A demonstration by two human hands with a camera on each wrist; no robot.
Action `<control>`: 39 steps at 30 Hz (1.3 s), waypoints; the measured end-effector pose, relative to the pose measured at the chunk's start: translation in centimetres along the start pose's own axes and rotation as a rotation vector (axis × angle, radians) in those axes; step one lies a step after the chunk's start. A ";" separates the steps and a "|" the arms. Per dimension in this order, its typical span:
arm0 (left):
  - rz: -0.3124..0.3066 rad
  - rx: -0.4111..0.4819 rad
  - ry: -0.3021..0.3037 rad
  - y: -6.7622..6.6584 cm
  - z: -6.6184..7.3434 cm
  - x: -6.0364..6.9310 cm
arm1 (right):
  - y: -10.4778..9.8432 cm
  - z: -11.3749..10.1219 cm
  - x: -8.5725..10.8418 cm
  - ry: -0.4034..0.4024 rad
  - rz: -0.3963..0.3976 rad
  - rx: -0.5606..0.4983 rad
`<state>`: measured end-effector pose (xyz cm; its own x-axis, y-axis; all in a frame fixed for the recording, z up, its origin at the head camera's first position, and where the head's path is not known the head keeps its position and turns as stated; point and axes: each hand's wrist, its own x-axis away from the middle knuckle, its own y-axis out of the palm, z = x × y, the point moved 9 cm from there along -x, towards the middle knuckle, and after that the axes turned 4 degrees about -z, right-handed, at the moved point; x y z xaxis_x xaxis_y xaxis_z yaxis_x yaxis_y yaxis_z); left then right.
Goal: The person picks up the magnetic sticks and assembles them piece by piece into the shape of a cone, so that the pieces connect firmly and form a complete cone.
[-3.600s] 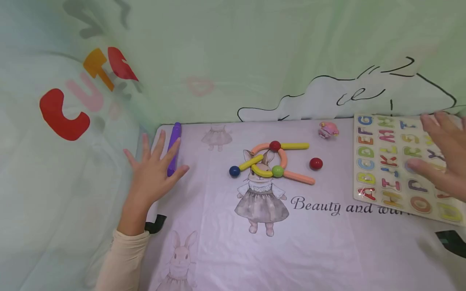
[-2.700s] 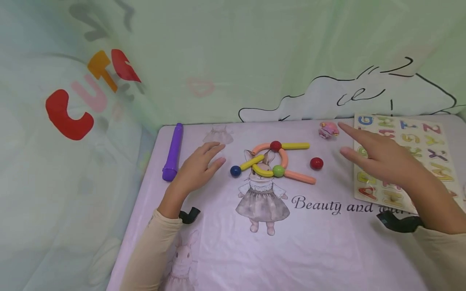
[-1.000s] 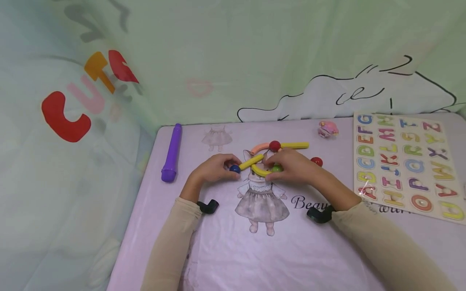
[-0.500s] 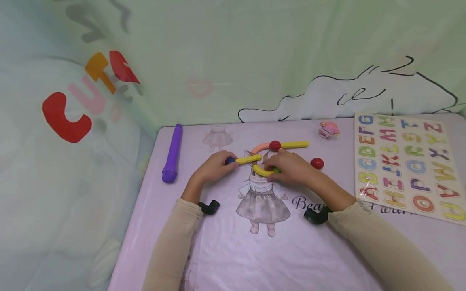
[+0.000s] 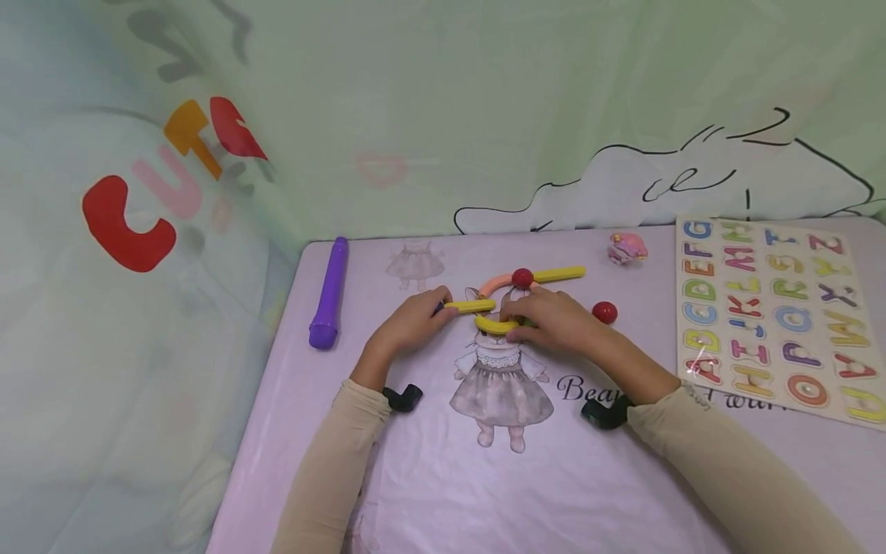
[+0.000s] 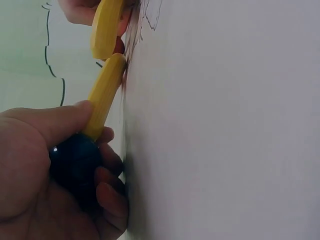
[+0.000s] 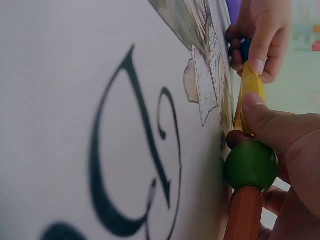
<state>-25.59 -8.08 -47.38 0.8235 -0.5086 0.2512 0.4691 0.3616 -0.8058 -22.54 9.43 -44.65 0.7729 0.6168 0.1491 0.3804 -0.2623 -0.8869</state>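
Left hand point(image 5: 408, 323) pinching straight yellow stick point(image 5: 472, 306), fingers round blue ball point(image 6: 75, 162) at its 9 o'clock end; right hand point(image 5: 557, 319) pinching curved yellow stick point(image 5: 491, 327) at 4 o'clock from it, green ball point(image 7: 251, 166) attached. Looks part done: straight stick's 3 o'clock end seems unjoined, loose red ball point(image 5: 605, 312) at right hand's 3 o'clock unattached
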 end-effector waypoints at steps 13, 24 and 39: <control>0.102 0.021 -0.083 -0.5 -0.9 0.2 | -1.4 -0.9 0.9 -0.011 0.056 0.011; 0.107 0.050 -0.102 -0.8 -1.0 0.4 | -2.3 -0.9 2.7 -0.025 0.139 0.025; -0.018 0.067 0.020 0.1 0.1 0.6 | -2.6 0.0 4.9 0.016 0.128 -0.028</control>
<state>-25.03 -8.26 -47.30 0.8085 -0.5309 0.2541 0.5046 0.4029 -0.7636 -19.70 13.18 -41.66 0.8241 0.5649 0.0430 0.2923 -0.3590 -0.8864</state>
